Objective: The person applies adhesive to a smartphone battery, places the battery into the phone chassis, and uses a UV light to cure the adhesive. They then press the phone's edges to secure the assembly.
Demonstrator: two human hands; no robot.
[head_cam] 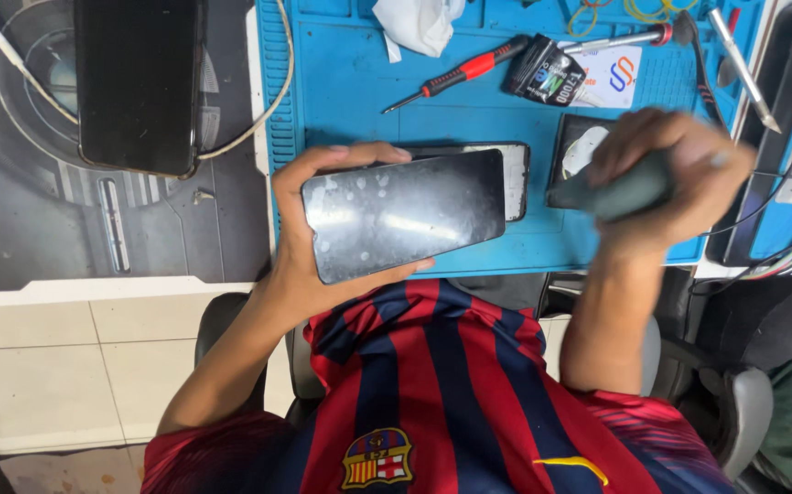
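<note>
Two hands over blue mat (350, 82): left hand (309, 242) fingers wrapped around smudged black phone screen (403, 213) at mat's near edge; right hand (670, 174) fingers closed around blurred grey tool (620, 194), beside screen.

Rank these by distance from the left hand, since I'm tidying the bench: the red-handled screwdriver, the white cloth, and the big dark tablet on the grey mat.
Measured from the left hand in the head view:
1. Red-handled screwdriver, up and to its right on the blue mat.
2. Big dark tablet and white cloth: too close to call.

black glossy screen panel (405, 215), blue work mat (359, 82), red-handled screwdriver (455, 75), red-and-navy striped shirt (432, 384)
</note>
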